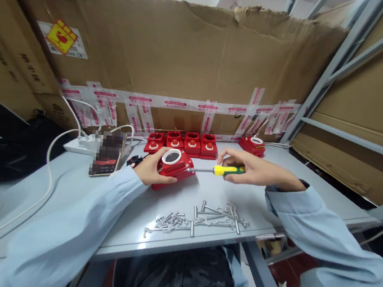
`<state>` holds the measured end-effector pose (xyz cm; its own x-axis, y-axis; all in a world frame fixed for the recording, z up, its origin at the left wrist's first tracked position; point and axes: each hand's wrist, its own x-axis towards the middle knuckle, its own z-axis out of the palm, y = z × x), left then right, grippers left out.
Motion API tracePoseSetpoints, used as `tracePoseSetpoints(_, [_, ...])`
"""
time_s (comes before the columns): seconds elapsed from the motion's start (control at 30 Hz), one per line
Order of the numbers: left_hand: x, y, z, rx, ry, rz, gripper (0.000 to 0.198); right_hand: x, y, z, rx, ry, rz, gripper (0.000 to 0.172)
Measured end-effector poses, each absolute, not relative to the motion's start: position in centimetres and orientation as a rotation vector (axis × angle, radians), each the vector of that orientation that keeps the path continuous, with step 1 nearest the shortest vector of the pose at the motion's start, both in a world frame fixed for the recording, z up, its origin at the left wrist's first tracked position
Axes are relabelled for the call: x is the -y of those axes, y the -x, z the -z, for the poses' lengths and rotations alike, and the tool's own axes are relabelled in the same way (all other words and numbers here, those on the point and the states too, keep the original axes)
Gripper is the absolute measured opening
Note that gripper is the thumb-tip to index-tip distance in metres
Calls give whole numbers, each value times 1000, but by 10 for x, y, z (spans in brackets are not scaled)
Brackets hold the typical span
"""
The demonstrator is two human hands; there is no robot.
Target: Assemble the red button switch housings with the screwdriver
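Six red housings in play here: one in the grip, four in a row, one off alone. The held red housing (pixel 175 173) sits between the left hand's (pixel 151 169) thumb and fingers, clamped, thumb across its near side, fingers over the far side, its one white-ringed window (pixel 171 157) facing up right beside the fingertips.

Over to the right hand (pixel 248 168): fingers closed around one yellow-and-green screwdriver (pixel 221 170), thumb beneath the handle, index finger arched above it. The shaft runs leftward out of those fingers, and its tip is at the housing's right edge; whether it is seated in a screw is too small to tell.

Just beyond the left fingertips, the row of four red housings (pixel 191 151), one round knob apiece. Beyond the right knuckles, the lone red housing (pixel 250 147). Nearer than both hands, on the grey table (pixel 203 192): small screws (pixel 171 219), too heaped to count, and T-shaped metal rods (pixel 192 229), at least four, overlapping. Left of the left fingers, one smartphone (pixel 109 153), then one white power strip (pixel 76 145).
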<state>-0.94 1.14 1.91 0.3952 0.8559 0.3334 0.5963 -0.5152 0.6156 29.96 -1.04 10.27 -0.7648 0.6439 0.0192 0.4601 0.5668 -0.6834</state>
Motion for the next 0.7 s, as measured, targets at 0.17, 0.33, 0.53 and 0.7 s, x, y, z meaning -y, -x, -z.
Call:
tracePoseSetpoints(0.17, [-11,9,-12,-1173,-2408,-703,77,6,-298,-112,2230,991,-1235,29])
tracePoseSetpoints(0.33, [-12,9,-2,-1135,-2438,-607,86,-3,-291,-112,1988,946,-1338,28])
tracePoseSetpoints(0.53, [-13,9,0,-1080,-2427,-616,82,-14,-283,-106,1798,850,-1468,43])
tracePoseSetpoints(0.7, [-14,10,2,-1058,-2419,-645,78,-10,-277,-103,1907,925,-1362,38])
